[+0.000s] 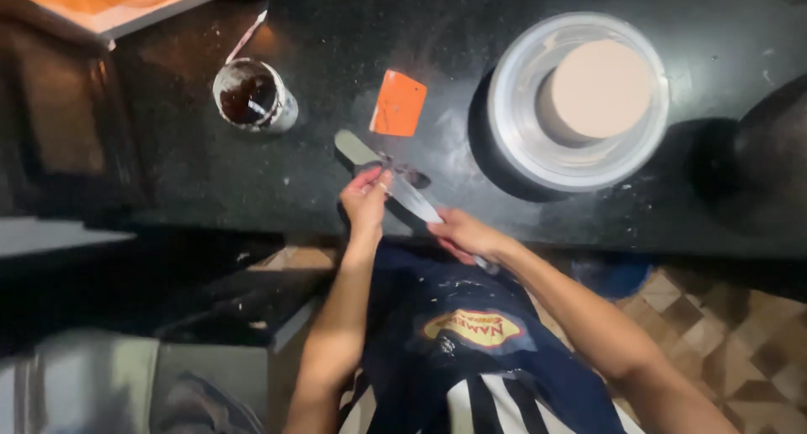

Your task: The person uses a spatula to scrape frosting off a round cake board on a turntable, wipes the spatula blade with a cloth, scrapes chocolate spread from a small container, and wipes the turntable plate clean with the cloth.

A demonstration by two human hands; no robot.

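Over a dark countertop [210, 173]: right hand [465, 232] closed around the handle of a long metal spatula [395, 180], left hand [366, 200] pinching its blade midway. Nearby, an orange scraper [398, 103], a cup of dark sauce [250, 95], a round cake on a turntable [514, 140].

one spatula [395, 182], one orange scraper [398, 104], one cup [254, 96]

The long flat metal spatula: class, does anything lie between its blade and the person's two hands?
Nothing visible does. The right hand holds the long flat metal spatula at its handle end, and the left hand has its fingertips on the blade. The orange square scraper lies apart on the black counter.
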